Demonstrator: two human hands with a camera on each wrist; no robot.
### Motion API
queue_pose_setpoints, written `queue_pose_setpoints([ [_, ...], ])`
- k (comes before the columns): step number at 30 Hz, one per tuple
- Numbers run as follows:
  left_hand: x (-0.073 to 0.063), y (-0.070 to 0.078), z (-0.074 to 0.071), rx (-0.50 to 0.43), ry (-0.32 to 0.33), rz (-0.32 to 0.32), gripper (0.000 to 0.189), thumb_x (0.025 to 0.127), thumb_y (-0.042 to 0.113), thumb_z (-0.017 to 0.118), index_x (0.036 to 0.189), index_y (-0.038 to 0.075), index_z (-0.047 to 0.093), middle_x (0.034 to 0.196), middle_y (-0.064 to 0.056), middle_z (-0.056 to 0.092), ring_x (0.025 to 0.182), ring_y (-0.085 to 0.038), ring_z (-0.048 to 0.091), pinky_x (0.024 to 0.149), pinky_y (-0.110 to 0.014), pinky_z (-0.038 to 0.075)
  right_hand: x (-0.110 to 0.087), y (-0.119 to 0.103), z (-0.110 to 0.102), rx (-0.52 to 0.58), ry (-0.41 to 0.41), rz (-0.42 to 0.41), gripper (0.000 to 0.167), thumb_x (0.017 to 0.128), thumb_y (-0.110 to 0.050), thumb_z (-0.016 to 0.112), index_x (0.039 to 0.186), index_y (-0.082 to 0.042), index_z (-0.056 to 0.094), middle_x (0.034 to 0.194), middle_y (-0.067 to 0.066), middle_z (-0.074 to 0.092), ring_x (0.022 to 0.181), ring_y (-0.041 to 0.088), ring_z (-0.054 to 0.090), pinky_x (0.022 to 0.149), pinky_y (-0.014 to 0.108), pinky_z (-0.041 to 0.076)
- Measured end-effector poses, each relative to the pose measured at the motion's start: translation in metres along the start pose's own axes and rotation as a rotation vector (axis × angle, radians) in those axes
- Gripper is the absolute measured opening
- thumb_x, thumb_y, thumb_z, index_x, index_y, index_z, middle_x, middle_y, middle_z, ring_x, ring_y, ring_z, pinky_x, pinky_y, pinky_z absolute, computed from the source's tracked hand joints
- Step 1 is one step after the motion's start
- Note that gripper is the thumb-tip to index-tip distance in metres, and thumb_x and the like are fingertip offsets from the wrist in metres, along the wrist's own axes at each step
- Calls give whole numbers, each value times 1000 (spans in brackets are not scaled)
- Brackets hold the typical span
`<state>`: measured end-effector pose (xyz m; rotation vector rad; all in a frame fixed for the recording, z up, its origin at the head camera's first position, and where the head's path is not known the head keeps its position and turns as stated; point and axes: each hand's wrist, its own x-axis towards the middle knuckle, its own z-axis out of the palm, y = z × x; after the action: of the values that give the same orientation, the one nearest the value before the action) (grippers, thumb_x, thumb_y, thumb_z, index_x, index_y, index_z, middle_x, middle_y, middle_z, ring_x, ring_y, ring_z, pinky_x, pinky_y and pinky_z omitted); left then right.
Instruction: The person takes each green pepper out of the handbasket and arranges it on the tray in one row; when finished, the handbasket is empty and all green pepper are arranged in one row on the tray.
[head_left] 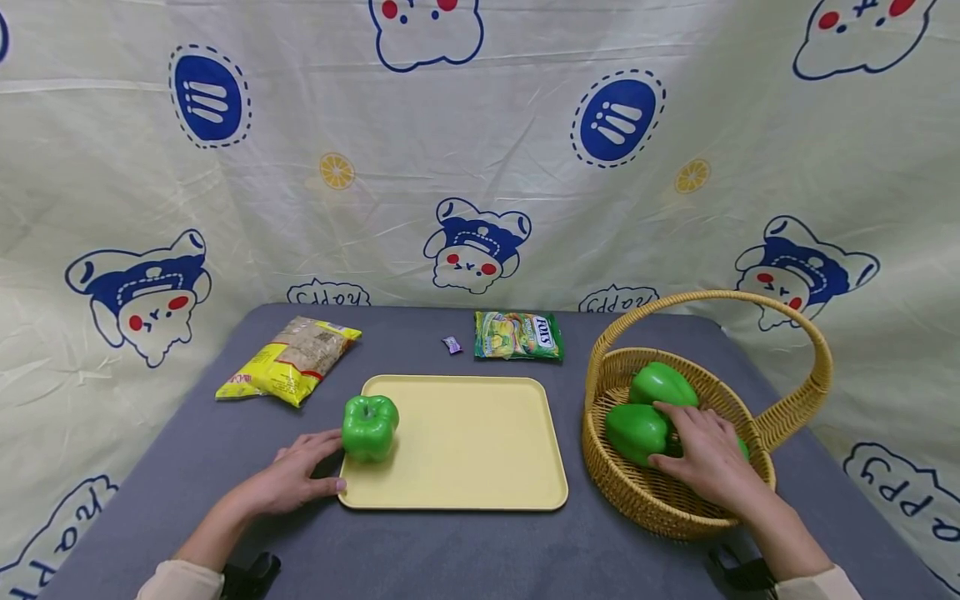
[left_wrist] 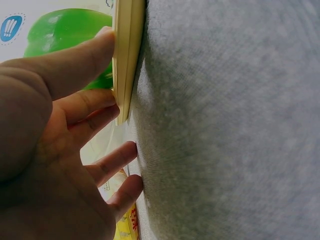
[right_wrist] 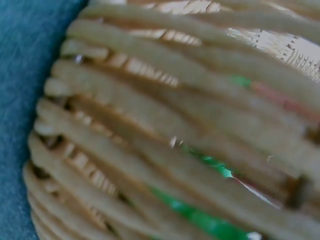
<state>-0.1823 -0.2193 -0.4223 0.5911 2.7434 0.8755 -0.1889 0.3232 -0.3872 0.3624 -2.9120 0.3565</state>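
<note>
A green bell pepper [head_left: 370, 428] stands on the left end of the cream tray [head_left: 472, 442]. My left hand [head_left: 300, 475] touches the tray's left edge beside it; in the left wrist view the thumb [left_wrist: 85, 60] and nearest fingertips meet the rim, the other fingers spread over the cloth. My right hand [head_left: 705, 454] is inside the wicker basket [head_left: 660, 521], thumb and fingers around the right end of the front green bell pepper [head_left: 633, 433]. Behind it lies another pepper [head_left: 663, 383], and green shows past the hand's right side. In the right wrist view, basket weave [right_wrist: 125, 110] hides most of that hand.
A yellow bag [head_left: 292, 358] lies at the back left of the grey tabletop [head_left: 465, 558]. A small purple packet [head_left: 452, 344] and a green snack packet [head_left: 517, 336] lie behind the tray. The basket's tall handle [head_left: 813, 367] arches over its right side.
</note>
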Motion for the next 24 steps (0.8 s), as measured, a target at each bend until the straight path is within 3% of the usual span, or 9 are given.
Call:
queue_pose_setpoints([
  [6,-1,2,-1,15,10,8,65,83,38,68,135,5,50,144,-19,42,128,-41,35,88,-63,28,1,-5,-1,28,6,-29,75,73,-26,79,135,-2,44,127,27,51,118,51,41,94,65,24],
  [13,0,2,0,16,5,2,65,83,38,68,135,5,49,145,-19,41,128,-41,35,88,-63,27,2,-12,-2,77,13,-85,74,74,-26,79,136,-5,45,128,21,51,115,42,48,84,59,39],
  [24,0,2,-1,-2,-12,-18,65,84,38,68,136,4,48,146,-20,40,129,-42,33,90,-66,26,2,-17,-3,149,-4,-93,72,78,-27,77,138,-8,42,132,17,46,113,38,53,78,52,47],
])
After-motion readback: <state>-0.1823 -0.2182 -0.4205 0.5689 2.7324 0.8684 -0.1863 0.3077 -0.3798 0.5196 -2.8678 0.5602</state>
